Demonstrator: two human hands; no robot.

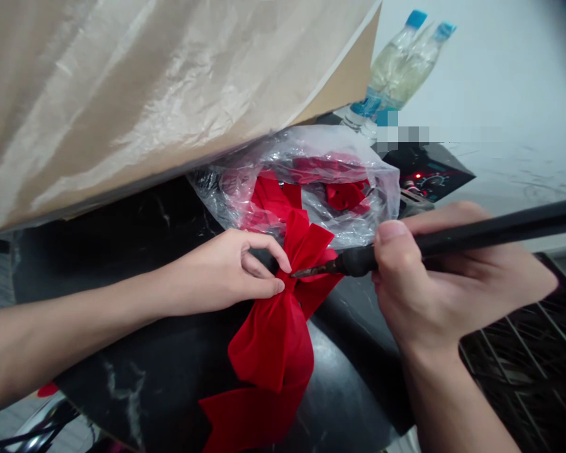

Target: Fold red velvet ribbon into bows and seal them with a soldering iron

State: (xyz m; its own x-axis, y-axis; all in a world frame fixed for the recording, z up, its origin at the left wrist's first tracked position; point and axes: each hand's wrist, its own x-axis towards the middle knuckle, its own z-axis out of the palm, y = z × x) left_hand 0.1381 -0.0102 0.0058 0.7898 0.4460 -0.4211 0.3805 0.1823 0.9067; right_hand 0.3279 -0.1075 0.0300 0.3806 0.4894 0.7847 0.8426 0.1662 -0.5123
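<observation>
The left hand (221,270) is pinching a red bow (270,343) mid-knot; the right hand (434,289) is gripping a soldering iron (476,234) pointing there.

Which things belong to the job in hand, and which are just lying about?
Likely the job's:
- red bow, in left hand
- black tool, in right hand
- perhaps bag of red fabric
- perhaps dial box

Apparently lying about:
- bottles
- carton

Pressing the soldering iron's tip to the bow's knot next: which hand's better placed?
Probably the right hand: it grips the soldering iron, with the tip at the knot. The left hand is busy pinching the red ribbon bow there.
</observation>
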